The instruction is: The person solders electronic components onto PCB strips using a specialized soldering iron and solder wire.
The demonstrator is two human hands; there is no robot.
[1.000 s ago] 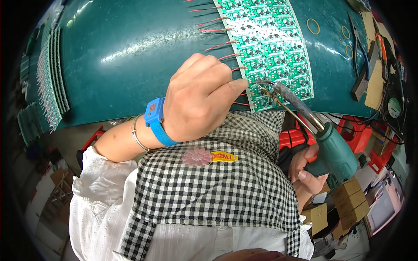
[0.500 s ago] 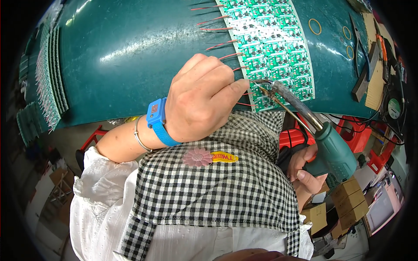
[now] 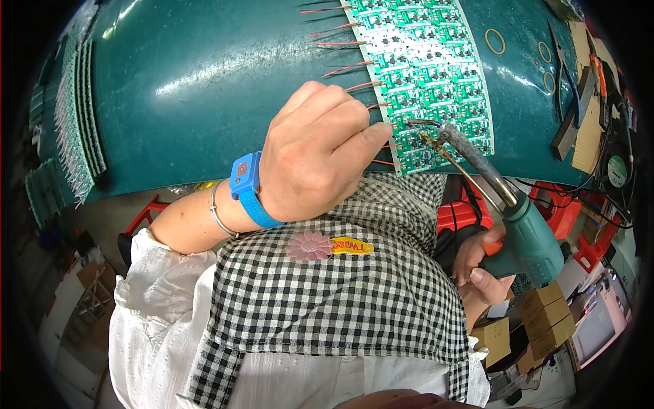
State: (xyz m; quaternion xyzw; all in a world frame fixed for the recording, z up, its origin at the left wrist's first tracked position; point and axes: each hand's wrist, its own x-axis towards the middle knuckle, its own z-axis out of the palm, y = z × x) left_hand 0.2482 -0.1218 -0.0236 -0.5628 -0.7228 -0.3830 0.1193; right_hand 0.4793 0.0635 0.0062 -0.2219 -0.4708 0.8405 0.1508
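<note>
My left hand (image 3: 317, 146), a blue strap on its wrist, is closed in a pinch at the left edge of a green circuit board panel (image 3: 436, 92). What its fingertips hold is hidden. Short red wires (image 3: 340, 43) stick out leftward from that edge in a row, above and below the fingertips. Wrapped round the grip of a green soldering gun (image 3: 535, 235) is my right hand (image 3: 480, 273), near an orange trigger. The gun's bent tip (image 3: 424, 123) hovers over or touches the panel, right of my left fingertips; a thin feed tube (image 3: 470, 178) runs beside its barrel.
Stacked panels with wires (image 3: 78, 126) stand at the left of the green work mat (image 3: 197, 136). To the right lie rubber bands (image 3: 494, 41), pliers (image 3: 564, 75), a dark bar (image 3: 573, 112) and a solder spool (image 3: 616, 170). Below are red stools (image 3: 463, 217) and cardboard boxes (image 3: 545, 313).
The soldering gun and its tip have moved a little to the right, away from my left fingertips. More of the orange trigger shows. My left hand has stayed nearly still.
</note>
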